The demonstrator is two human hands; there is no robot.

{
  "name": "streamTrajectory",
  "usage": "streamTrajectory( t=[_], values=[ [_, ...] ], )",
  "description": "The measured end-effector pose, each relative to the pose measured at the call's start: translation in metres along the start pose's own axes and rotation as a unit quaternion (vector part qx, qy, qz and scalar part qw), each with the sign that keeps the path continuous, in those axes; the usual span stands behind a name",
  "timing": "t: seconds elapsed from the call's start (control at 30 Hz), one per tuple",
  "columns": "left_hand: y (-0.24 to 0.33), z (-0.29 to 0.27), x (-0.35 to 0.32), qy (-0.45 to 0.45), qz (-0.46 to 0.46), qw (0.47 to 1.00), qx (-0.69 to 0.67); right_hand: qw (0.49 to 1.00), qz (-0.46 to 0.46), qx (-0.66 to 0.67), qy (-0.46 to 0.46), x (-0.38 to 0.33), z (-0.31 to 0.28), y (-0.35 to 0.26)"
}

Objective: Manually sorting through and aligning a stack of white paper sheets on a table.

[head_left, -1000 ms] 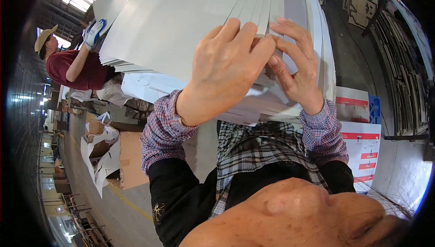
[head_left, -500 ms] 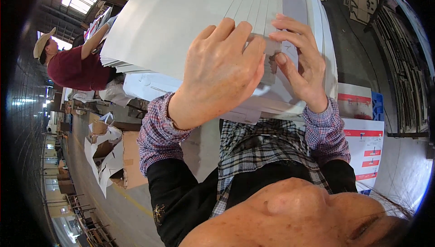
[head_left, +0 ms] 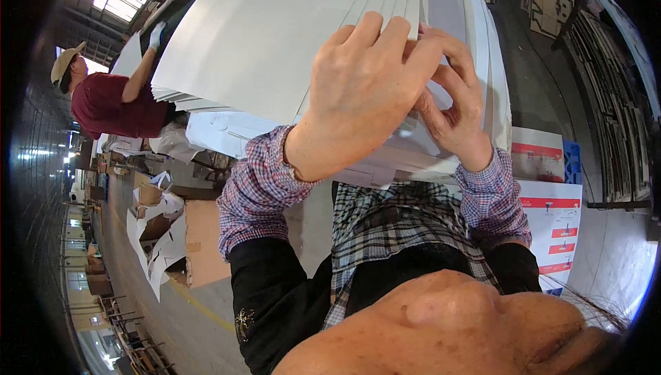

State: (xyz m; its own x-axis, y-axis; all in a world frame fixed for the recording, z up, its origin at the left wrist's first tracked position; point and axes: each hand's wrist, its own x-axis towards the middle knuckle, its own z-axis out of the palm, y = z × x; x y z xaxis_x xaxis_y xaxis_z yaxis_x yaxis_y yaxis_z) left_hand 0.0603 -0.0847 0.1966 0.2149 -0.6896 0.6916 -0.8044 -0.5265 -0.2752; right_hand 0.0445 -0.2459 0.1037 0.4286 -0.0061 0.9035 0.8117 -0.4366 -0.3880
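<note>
Head view showed both hands working at the near edge of a fanned stack of large white sheets (head_left: 275,37). The left hand (head_left: 358,92) lay curled over the sheet edges, its fingers (head_left: 385,34) bent down onto the top of the fan; its grip was closed on the sheets, though how many it pinched could not be told. The right hand (head_left: 451,110) sat just beside it, touching it at the fingertips, thumb and fingers pinched on the edge of the same sheets under the left hand's fingers. The sheets spread up and away from the grip, with more white stacks (head_left: 227,134) lying just below it. Both wrists wore plaid cuffs (head_left: 258,192) over black sleeves. Well off to the left of the grip, another person in a red shirt (head_left: 113,106) and a cap reached a gloved hand (head_left: 158,33) up to the far corner of the sheets.
</note>
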Motion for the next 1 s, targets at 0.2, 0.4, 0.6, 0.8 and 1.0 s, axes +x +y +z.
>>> streamTrajectory(
  t=[0.2,0.4,0.6,0.8,1.0],
  values=[
    [-0.003,-0.007,-0.008,-0.009,-0.005,1.0,-0.018,0.999,-0.018,-0.035,-0.011,0.002,-0.003,-0.002],
    [-0.006,-0.018,-0.016,-0.064,-0.01,0.998,-0.027,0.999,0.026,0.04,-0.01,0.002,-0.007,-0.002],
    [-0.005,-0.028,-0.009,-0.111,-0.021,0.992,-0.058,0.984,0.096,0.15,-0.013,-0.001,-0.011,0.001],
    [-0.002,-0.027,-0.012,-0.108,-0.012,0.994,-0.025,0.991,0.069,0.117,-0.016,0.0,-0.008,0.0],
    [-0.007,-0.022,-0.012,-0.072,0.004,0.997,0.012,0.992,0.081,0.095,0.016,0.001,-0.007,-0.007]
  ],
)
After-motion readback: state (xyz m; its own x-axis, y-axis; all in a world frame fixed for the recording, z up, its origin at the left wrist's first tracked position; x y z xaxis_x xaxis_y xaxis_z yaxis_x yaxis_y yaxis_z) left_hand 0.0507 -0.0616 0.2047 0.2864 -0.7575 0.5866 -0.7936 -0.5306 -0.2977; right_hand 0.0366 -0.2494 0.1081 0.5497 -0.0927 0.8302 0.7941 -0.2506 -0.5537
